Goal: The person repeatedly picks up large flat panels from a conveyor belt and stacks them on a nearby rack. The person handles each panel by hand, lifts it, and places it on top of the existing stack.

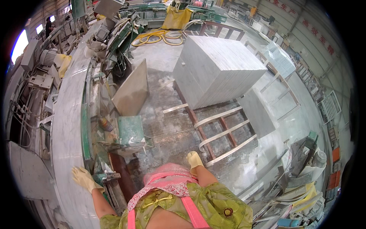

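Observation:
My left hand [86, 179], in a cream rubber glove, lies with its fingers spread on a long, pale grey stone slab [68, 118] along the left side. My right hand [194, 159], gloved the same way, hangs in front of my pink apron [171, 175]. It looks short and rounded from above, so the bend of its fingers is unclear, and nothing shows in it. Beyond it are a reddish metal rack with pale strips [225, 133] and a thick block of upright grey-white stone slabs [217, 72].
A green stand [130, 129] and a leaning tan board [133, 89] stand beside the machine edge. A yellow hose [154, 37] coils farther off. Another slab stack [280, 61] stands at the far right. Machinery with a motor [319, 157] lies nearer right. A person [48, 26] stands far left.

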